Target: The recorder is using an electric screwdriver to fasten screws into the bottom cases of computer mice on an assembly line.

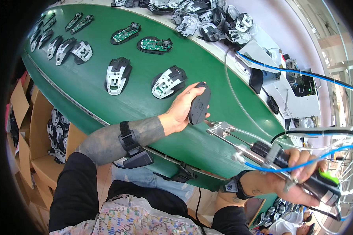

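Note:
My left hand [181, 110] is closed round a dark computer mouse [200, 105], tilted so that its flat underside shows. In my right hand [298, 174] is a black electric screwdriver [319, 182] with a green patch and a metal guide frame. The tool's tip [209, 122] points at the lower end of the mouse; whether it touches cannot be made out. Left of my left hand, a grey-and-black mouse shell [168, 83] lies on the green belt [141, 74], with another mouse shell [118, 77] beside it.
Farther along the belt lie mouse bases with green circuit boards [156, 45] and several shells [66, 51]. Shells are heaped [213, 19] on the far ledge. A blue hose [302, 72] and white machine [298, 94] stand at the right. Cardboard boxes [43, 137] hold parts at the left.

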### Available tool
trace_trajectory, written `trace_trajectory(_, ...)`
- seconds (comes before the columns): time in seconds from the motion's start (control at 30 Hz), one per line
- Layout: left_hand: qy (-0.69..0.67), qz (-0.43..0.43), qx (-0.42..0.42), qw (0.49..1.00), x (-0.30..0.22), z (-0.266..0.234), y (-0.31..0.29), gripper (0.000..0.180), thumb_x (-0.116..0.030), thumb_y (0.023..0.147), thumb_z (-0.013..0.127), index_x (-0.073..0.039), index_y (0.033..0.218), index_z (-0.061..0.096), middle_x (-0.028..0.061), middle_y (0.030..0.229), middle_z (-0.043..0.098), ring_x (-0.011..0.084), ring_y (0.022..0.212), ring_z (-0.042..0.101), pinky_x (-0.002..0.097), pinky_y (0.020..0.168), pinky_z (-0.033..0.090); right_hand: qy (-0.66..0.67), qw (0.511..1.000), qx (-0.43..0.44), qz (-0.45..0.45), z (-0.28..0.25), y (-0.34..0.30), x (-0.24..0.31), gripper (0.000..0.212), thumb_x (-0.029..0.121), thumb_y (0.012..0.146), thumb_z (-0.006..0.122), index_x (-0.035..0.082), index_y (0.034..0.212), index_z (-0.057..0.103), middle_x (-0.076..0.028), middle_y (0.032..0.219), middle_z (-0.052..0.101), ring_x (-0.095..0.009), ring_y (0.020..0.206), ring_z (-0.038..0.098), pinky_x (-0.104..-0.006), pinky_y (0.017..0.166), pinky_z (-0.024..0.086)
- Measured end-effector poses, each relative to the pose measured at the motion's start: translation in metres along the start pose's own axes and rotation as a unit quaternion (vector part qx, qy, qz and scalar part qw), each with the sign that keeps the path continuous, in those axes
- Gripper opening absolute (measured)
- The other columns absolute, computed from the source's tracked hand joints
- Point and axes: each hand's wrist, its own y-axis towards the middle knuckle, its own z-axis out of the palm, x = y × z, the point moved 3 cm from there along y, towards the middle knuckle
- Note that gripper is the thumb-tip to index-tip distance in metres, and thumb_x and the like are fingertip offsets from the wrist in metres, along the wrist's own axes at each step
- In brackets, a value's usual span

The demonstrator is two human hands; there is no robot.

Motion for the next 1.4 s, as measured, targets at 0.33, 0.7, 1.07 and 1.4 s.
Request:
trace_trajectory(0.33,-0.04,0.025,0.076,0.996,0.001,0.002,0.002,0.044,-0.03,0.089,0.048,-0.013,0.128,0.038,0.0092,0.106,0.05,0.0217,0.088,0.057,0.0414,0.074,0.054,0.008,0.999,0.043,0.026,0.02,-0.005,-0.029,0.068,0.067,0.076,0.054,0.009,0.11,0.043,-0.005,0.064,0.053,-0.021,0.056,0.055,-0.0346,0.058,0.043)
trace_trajectory(0.7,-0.037,0.02,0.06,0.997,-0.001,-0.002,-0.013,0.042,-0.033,0.091,0.047,-0.01,0.125,0.042,0.0111,0.113,0.051,0.0239,0.096,0.056,0.0416,0.082,0.05,0.014,0.998,0.044,0.033,0.03,-0.014,-0.043,0.066,0.066,0.075,0.055,0.009,0.105,0.043,-0.006,0.063,0.052,-0.02,0.053,0.054,-0.0337,0.056,0.043)
trace_trajectory(1.07,0.842,0.301,-0.078,0.442,-0.072,-0.032,-0.001,0.057,-0.038,0.072,0.067,-0.013,0.121,0.048,0.0173,0.128,0.04,0.0393,0.106,0.044,0.0454,0.091,0.039,-0.241,0.959,-0.146,0.028,0.004,0.03,-0.042,0.038,0.043,0.089,0.052,0.007,0.099,0.049,-0.007,0.069,0.051,-0.019,0.065,0.05,-0.0289,0.062,0.042)
trace_trajectory(1.4,-0.027,0.022,0.174,0.984,-0.063,0.005,-0.012,0.047,-0.027,0.088,0.048,-0.01,0.131,0.038,0.0115,0.117,0.05,0.0251,0.088,0.059,0.0426,0.074,0.053,-0.089,0.991,-0.054,-0.088,0.009,0.026,-0.016,0.084,0.078,0.072,0.041,0.003,0.108,0.05,-0.004,0.061,0.044,-0.014,0.047,0.042,-0.0276,0.048,0.039)
